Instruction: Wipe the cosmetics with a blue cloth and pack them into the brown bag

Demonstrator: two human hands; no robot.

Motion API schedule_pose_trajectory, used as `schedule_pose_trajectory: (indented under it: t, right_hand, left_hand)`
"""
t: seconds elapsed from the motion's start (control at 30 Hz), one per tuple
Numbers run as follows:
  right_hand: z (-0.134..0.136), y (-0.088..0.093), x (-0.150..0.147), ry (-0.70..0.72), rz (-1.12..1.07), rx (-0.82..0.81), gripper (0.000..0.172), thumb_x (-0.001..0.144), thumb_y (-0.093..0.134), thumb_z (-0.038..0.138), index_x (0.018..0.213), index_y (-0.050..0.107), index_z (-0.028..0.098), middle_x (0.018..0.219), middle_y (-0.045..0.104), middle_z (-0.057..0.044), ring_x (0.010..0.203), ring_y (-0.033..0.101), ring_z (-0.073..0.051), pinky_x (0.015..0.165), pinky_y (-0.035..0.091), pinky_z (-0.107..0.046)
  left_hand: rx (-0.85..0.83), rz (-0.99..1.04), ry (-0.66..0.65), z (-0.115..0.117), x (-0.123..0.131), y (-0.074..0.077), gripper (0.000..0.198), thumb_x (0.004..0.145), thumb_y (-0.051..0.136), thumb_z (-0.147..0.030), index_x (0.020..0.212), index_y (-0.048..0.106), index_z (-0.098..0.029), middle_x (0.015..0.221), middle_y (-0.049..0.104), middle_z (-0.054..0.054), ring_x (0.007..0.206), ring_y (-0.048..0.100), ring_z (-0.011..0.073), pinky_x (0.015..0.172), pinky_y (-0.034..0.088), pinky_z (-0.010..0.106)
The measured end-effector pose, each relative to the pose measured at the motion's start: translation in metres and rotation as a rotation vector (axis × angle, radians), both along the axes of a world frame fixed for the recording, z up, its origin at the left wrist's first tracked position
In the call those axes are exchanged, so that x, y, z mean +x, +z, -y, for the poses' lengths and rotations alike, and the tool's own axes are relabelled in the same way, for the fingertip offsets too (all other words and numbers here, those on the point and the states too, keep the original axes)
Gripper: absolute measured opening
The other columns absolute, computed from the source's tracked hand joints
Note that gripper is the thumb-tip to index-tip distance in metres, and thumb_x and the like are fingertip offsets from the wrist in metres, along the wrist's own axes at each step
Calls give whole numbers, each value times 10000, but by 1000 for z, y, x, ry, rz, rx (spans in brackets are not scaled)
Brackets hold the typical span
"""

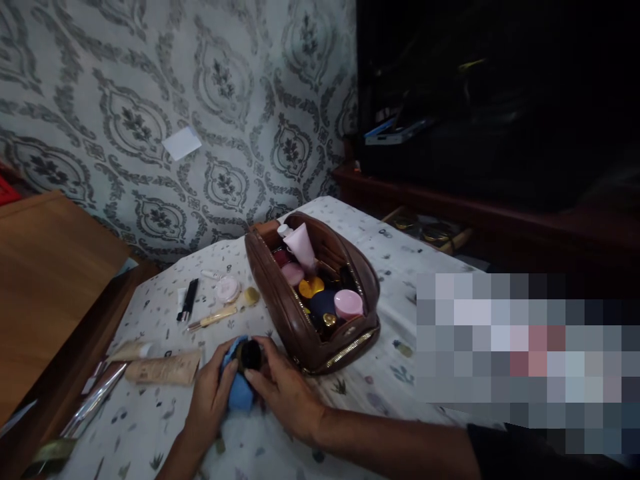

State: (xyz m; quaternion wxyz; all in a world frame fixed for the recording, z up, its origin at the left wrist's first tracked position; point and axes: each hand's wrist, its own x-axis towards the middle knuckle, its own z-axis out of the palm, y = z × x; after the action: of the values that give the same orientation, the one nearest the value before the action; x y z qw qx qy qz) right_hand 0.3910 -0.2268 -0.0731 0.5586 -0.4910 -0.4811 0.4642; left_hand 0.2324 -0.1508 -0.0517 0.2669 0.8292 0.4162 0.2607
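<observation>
My left hand [213,387] is closed around a blue cloth [241,395] close to the table's near side. Against the cloth sits a small container with a round black cap [251,355], its body mostly hidden. The fingers of my right hand [287,393] grip that container from the other side. Just beyond my right hand stands an unzipped brown cosmetic bag [277,310]. Inside it are a pink tube [301,247], a pink-lidded jar [349,304], a dark blue item [323,305] and an orange-gold one [311,287].
On the patterned tablecloth [395,333] lie a beige tube [163,369], a makeup brush [215,319], a round powder compact [227,289] and a black slim tube [190,297]. A wooden panel [55,273] borders the left; an open drawer [425,230] is at right. A pixelated patch hides the right side.
</observation>
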Motion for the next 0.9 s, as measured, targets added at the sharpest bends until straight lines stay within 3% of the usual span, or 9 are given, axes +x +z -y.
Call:
schedule_pose_trajectory:
  t: [0.13, 0.23, 0.43, 0.63, 0.9]
  right_hand:
    - [0, -3, -3, -23, 0, -36, 390, 854, 560, 232, 1233, 465, 231, 888, 559, 3, 885, 588, -177, 813, 476, -305]
    - [0, -3, -3, -52, -1, -33, 402, 841, 584, 227, 1222, 456, 235, 873, 551, 10, 867, 581, -174, 796, 478, -297]
    - [3, 8, 1, -22, 31, -61, 383, 837, 571, 220, 1192, 427, 233, 873, 522, 5, 849, 560, -182, 814, 473, -325]
    - [5, 12, 5, 2, 44, 24, 327, 815, 598, 218, 1101, 440, 237, 889, 523, 2, 883, 549, -190, 875, 464, -351]
    - [6, 15, 9, -5, 53, 14, 329, 813, 594, 232, 1116, 468, 207, 988, 551, -45, 959, 554, -215, 954, 449, -401]
  left_hand:
    - [19, -20, 2, -2, -2, 0, 412, 942, 450, -516, 1009, 651, -162, 803, 686, 29, 731, 647, 189, 681, 541, 268]
    - [51, -13, -6, -3, -2, -1, 376, 942, 458, -505, 869, 623, -176, 685, 604, -12, 643, 584, 157, 608, 496, 227]
    - [60, 16, 3, -1, 0, 1, 377, 925, 494, -494, 709, 549, -190, 605, 526, -32, 568, 519, 132, 533, 441, 202]
    - [71, 92, 102, 1, 4, 0, 533, 930, 412, -605, 595, 494, -198, 545, 499, -16, 522, 488, 142, 491, 423, 231]
    - [199, 27, 105, -3, 9, 3, 412, 944, 440, -501, 663, 495, -205, 577, 497, -32, 545, 498, 137, 528, 425, 228]
